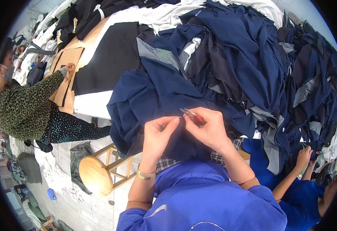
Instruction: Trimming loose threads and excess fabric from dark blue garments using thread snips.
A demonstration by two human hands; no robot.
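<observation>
A small pair of thread snips [192,114] with red handles and metal tips is in my right hand [208,129], its tips pointing left, away from my palm. My left hand [156,134] is closed in a pinch, thumb against the fingers. What it pinches is too small to make out. Both hands are close together over a large piece of navy blue cloth [153,96], which spreads over the table and hangs down in front of me.
Behind lies a big heap of navy garments [245,50], with black cloth [112,57] beside it. A wooden stool [96,176] stands at lower left. One co-worker [26,104] works over brown card [66,63] at left; another [303,192] handles cloth at right.
</observation>
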